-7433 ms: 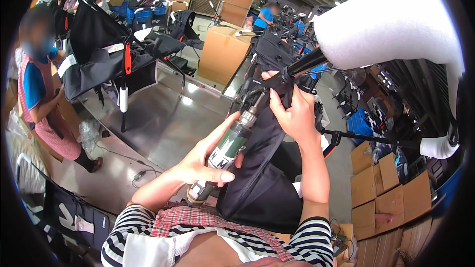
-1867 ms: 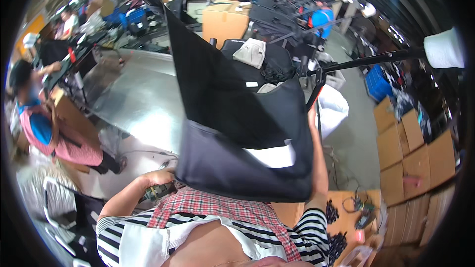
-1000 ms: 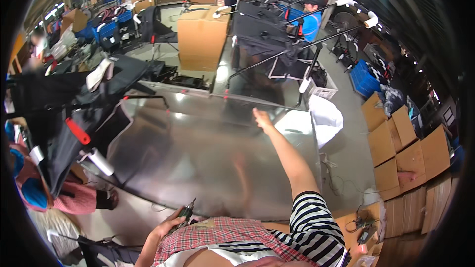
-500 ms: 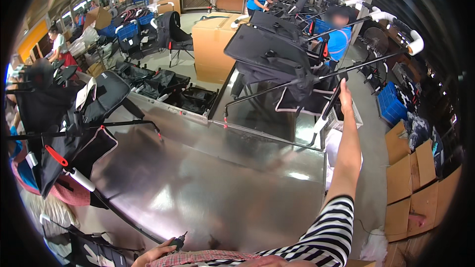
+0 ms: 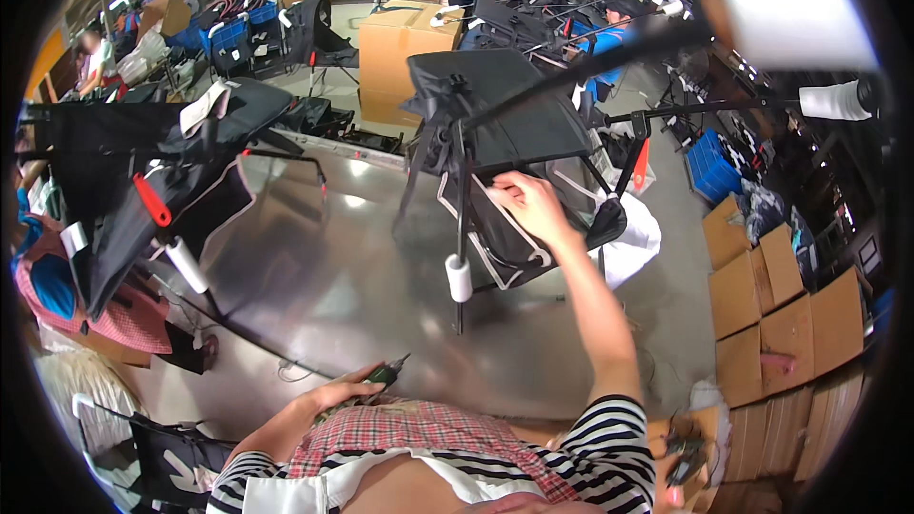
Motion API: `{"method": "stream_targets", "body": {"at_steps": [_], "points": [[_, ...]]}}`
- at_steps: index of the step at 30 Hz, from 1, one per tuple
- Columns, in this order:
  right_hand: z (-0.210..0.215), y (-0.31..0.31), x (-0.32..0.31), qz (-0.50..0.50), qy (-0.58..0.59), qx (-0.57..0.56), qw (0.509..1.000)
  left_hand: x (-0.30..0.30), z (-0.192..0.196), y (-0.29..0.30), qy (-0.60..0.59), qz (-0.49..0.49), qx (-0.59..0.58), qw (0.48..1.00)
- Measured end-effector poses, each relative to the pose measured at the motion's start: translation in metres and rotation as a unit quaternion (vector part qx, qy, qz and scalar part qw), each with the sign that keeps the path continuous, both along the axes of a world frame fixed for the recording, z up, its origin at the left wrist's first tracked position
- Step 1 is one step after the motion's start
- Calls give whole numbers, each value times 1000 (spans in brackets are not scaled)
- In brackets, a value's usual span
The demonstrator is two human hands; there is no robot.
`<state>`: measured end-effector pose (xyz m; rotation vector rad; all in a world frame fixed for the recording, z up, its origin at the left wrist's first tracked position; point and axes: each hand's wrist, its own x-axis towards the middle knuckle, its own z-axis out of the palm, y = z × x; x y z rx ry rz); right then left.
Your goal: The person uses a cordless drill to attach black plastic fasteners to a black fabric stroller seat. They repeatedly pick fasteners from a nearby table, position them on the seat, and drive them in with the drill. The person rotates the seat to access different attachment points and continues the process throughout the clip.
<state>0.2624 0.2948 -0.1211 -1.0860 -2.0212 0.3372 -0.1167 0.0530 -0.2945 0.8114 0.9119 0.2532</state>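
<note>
My left hand (image 5: 338, 390) is closed round a small dark green power screwdriver (image 5: 387, 373) at the table's front edge, its bit pointing up and away. In front of me a black folding stroller (image 5: 524, 105) stands on the shiny metal table (image 5: 324, 295). My right hand (image 5: 531, 211) reaches in at its lower side, with fingers bent against the black fabric basket (image 5: 509, 252) that has pale edging; the fingertips seem to pinch its upper edge. A white-wrapped leg (image 5: 459, 278) comes down left of that hand. A red lever (image 5: 641, 164) sits on the frame at the right.
Another black stroller with a red lever (image 5: 150, 200) stands at the left, beside a person in a checked garment (image 5: 100, 328). A large carton (image 5: 405, 62) is behind the table. Cardboard sheets (image 5: 790, 324) and a blue crate (image 5: 712, 167) lie right. A blurred white-wrapped handle (image 5: 795, 5) juts close overhead.
The stroller has come nearer and turned on the table. My right hand has left its handle bar and moved down and left to the basket. The left hand has risen slightly with the screwdriver.
</note>
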Motion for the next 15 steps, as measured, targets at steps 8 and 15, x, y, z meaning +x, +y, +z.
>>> {"method": "stream_targets", "body": {"at_steps": [8,15], "points": [[-36,-207,0,-67,-216,-21,974,-45,27,-76,49,-131,32,990],[-64,-288,-19,-116,-154,23,981,-42,17,-84,32,-96,-31,994]]}}
